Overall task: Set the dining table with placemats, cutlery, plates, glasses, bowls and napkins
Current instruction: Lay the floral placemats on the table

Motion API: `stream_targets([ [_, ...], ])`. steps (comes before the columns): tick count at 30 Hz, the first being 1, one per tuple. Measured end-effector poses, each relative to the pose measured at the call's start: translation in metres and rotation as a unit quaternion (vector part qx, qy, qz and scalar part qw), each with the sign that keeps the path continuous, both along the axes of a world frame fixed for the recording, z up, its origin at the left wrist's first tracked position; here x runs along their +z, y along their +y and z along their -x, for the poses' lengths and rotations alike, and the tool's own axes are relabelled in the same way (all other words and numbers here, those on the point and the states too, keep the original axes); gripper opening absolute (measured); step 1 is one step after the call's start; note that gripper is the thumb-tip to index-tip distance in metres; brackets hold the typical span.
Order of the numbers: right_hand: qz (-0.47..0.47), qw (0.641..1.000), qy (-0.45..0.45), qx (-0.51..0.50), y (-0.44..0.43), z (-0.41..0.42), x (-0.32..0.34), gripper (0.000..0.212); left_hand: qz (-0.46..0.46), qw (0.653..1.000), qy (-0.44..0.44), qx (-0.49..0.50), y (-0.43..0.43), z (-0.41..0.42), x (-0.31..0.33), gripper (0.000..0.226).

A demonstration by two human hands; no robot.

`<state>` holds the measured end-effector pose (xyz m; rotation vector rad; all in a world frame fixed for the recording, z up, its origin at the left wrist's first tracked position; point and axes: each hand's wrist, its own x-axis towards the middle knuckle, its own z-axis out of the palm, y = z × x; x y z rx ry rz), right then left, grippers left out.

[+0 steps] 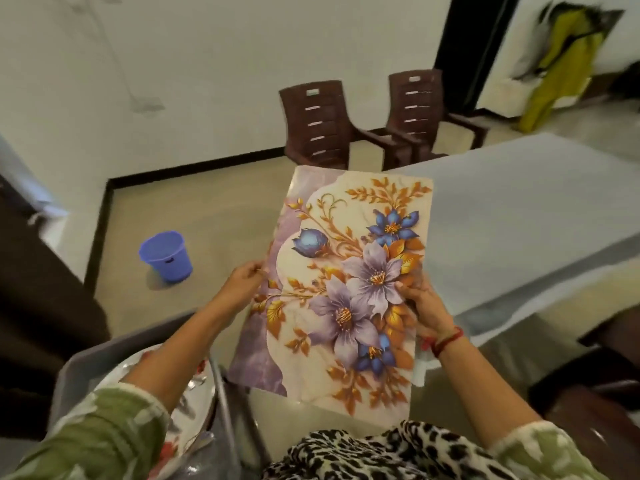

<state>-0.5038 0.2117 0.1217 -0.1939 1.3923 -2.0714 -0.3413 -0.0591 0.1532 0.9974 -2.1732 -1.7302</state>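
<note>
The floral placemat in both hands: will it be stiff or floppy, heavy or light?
The rectangular floral-print placemat is probably fairly stiff: gripped only at its side edges by the left hand and right hand, it shows no sag. Likely light, since fingers alone carry it.

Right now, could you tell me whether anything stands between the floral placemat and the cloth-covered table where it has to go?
Nothing visible does. The left hand and right hand hold the placemat by its side edges, just beside the table, and no object shows between them. Two brown chairs stand beyond, off the path.
</note>
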Motion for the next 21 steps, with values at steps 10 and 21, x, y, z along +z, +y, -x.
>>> stream_targets([
  [10, -0.178, 0.936, 0.008, -0.303, 0.119, 0.115, -0.029, 0.026, 0.118, 0.990, 0.005, -0.080, 0.132, 0.231, 0.001, 0.025],
  [21, -0.212, 0.932, -0.104, -0.275, 0.157, 0.180, -0.063, 0.015, 0.125, 0.985, -0.016, -0.120, 0.150, 0.349, -0.016, 0.026],
])
